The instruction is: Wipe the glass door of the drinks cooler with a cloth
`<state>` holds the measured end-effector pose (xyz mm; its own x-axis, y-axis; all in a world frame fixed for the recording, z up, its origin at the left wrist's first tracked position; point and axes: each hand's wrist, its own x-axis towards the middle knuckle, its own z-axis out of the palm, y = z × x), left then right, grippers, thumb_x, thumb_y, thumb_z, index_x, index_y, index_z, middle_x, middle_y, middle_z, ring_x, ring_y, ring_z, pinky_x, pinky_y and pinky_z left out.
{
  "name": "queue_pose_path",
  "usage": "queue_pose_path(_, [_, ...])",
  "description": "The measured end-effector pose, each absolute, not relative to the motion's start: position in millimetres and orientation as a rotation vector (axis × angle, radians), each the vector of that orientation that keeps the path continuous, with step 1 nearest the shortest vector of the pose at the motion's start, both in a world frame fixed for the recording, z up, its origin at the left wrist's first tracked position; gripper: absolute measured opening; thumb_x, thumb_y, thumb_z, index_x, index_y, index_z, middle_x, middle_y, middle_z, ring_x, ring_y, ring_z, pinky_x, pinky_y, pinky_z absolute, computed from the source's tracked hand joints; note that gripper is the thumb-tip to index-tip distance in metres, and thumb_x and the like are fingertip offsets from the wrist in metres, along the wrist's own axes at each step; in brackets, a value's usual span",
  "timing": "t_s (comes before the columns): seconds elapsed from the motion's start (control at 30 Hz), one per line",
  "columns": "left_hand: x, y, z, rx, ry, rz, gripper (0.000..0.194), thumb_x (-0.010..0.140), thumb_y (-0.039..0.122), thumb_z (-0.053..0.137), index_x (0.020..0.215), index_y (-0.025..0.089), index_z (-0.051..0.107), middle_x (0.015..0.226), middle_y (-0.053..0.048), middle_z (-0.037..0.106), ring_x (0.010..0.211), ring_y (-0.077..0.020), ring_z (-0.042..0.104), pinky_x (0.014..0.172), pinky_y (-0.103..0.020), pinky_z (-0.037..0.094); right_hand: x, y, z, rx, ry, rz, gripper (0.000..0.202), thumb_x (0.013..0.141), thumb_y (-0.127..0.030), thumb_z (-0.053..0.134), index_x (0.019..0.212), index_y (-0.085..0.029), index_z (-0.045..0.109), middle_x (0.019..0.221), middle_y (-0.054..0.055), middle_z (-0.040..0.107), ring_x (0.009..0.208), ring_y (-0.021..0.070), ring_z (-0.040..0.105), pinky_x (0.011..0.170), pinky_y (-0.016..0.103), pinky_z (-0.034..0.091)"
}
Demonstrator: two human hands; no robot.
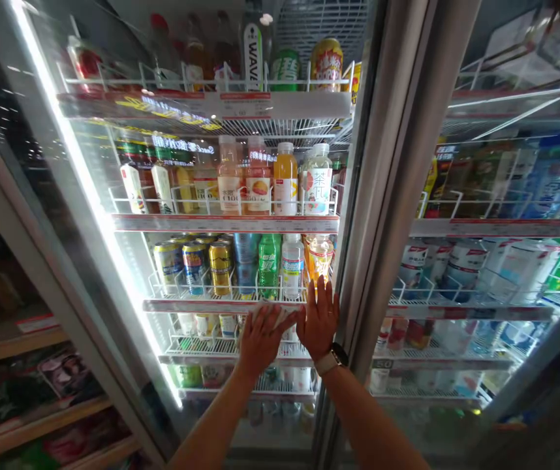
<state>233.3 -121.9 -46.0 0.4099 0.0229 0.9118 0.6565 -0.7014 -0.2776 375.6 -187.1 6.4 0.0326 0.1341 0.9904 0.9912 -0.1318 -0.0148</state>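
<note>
A tall drink cooler (319, 32) fills most of the view, and its big glass door (255, 418) is shut in front of the person. A thick metal post (397, 163) stands just to the right of the glass, with more drinks past it. Wooden shelves (20, 333) with packs on them are off to the left. Inside the cooler, a long white light (84, 163) runs down the left side, and rows of drinks sit on the wire shelves (241, 307). The left hand (260, 333) is at the low middle of the door. Its grip is open, with the fingers laid over a pale cloth. The right hand (318, 323) is just beside it, near the metal post. Its grip is open too, with the fingers pointing up, flat on the glass, and it holds nothing. A clear bottle (292, 267) and a green bottle (269, 264) are behind the glass, above the hands. A gold can (220, 267) is further left. The pale cloth (273, 313) is between the left fingers and the glass, partly hidden. A watch (339, 354) is on the right wrist.
</note>
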Motion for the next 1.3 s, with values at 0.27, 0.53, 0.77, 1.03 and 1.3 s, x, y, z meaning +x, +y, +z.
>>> queue_pose_path(0.27, [261,-129,78,-1.985,-0.645,-1.462,0.062,0.094,0.029,0.052,0.152,0.035,0.030,0.162,-0.003,0.029,0.152,-0.0281,0.018,0.123,-0.052,0.014,376,-185,2,-1.420,-1.218,-1.197,0.067,0.096,-0.021,0.040,0.158,-0.016,0.016,0.156,0.015,0.040,0.147,0.0283,0.033,0.117,0.048,0.030])
queue_pose_path(0.53, [269,-132,-7,-1.966,-0.662,-1.454,0.056,0.094,0.032,0.052,0.148,0.035,0.039,0.154,-0.002,0.044,0.151,-0.0248,0.022,0.124,-0.045,0.016,376,-184,3,-1.407,-1.203,-1.236,0.065,0.096,-0.021,0.039,0.158,-0.015,0.018,0.155,0.015,0.041,0.147,0.0283,0.031,0.117,0.048,0.030])
queue_pose_path(0.77, [248,-128,-112,-2.031,-0.653,-1.418,0.052,0.091,0.025,0.053,0.141,0.041,0.049,0.133,0.000,0.065,0.142,-0.0202,0.041,0.124,-0.042,0.017,378,-186,2,-1.405,-1.215,-1.226,0.067,0.095,-0.019,0.042,0.158,-0.017,0.019,0.157,0.014,0.039,0.148,0.0288,0.030,0.117,0.047,0.029])
queue_pose_path(1.03, [228,-115,19,-2.039,-0.617,-1.346,0.052,0.094,0.026,0.048,0.145,0.038,0.046,0.148,0.001,0.052,0.149,-0.0197,0.026,0.125,-0.043,0.006,378,-187,1,-1.406,-1.232,-1.230,0.067,0.096,-0.021,0.042,0.158,-0.016,0.018,0.160,0.015,0.031,0.148,0.0313,0.029,0.117,0.051,0.029])
queue_pose_path(1.3, [226,-108,103,-1.911,-0.676,-1.642,0.062,0.096,0.023,0.045,0.154,0.030,0.025,0.164,-0.001,0.018,0.152,-0.0252,0.013,0.125,-0.048,0.012,377,-187,-1,-1.421,-1.212,-1.247,0.067,0.096,-0.021,0.044,0.158,-0.017,0.019,0.159,0.015,0.034,0.147,0.0314,0.032,0.116,0.051,0.032])
